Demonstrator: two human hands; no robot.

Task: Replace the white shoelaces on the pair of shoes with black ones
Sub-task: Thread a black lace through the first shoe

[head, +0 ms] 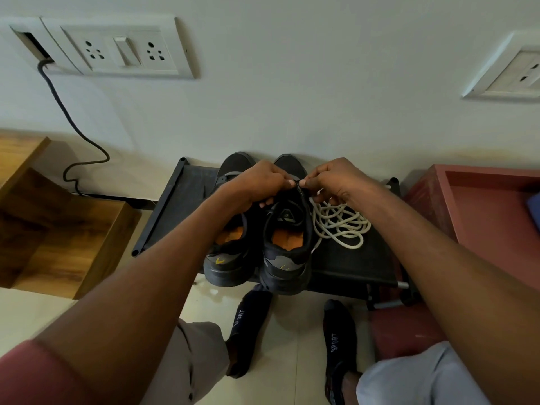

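Both bare forearms reached to two dark orange-lined sports shoes (263,241) on a black rack (350,264); left hand (260,182) and right hand (336,182) pinched a black lace (298,185) over the right shoe, coiled white laces (339,223) just beside it.

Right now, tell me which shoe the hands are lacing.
The right-hand shoe, beside the white laces. Both hands, left and right, pinch a black lace above it.

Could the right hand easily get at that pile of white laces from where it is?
Probably yes: the white laces lie uncovered on the black rack, just below the right hand, though its fingers are busy pinching a black lace.
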